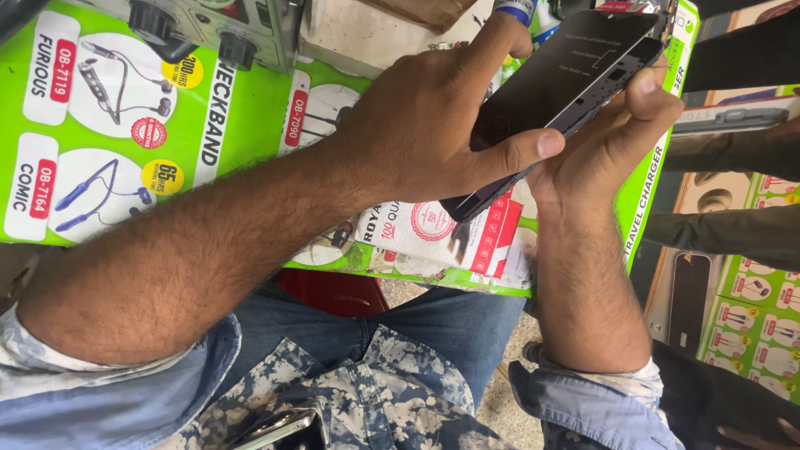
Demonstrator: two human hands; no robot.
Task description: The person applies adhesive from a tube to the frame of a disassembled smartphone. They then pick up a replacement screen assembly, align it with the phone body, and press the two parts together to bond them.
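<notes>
A green printed sheet (250, 125) with pictures of neckband earphones covers the counter at far left, and a metal device with two black knobs (208, 29) sits on it, cut off by the top edge. The left hand (425, 125) is clamped on a black phone display panel (558, 83), thumb pressed along its lower long edge and forefinger stretched over its upper edge. The panel is a flat, glossy dark slab, tilted, with a thin frame edge showing; its lower corner hangs above a white and red packet (450, 237) on the counter. The right hand (608, 142) grips the panel's other side from below, thumb on its rim. One panel, two hands, one packet. The panel's far end merges with clutter at the top and is hard to make out. At far right, dark sleeves (733, 150) of another person are cut off.
</notes>
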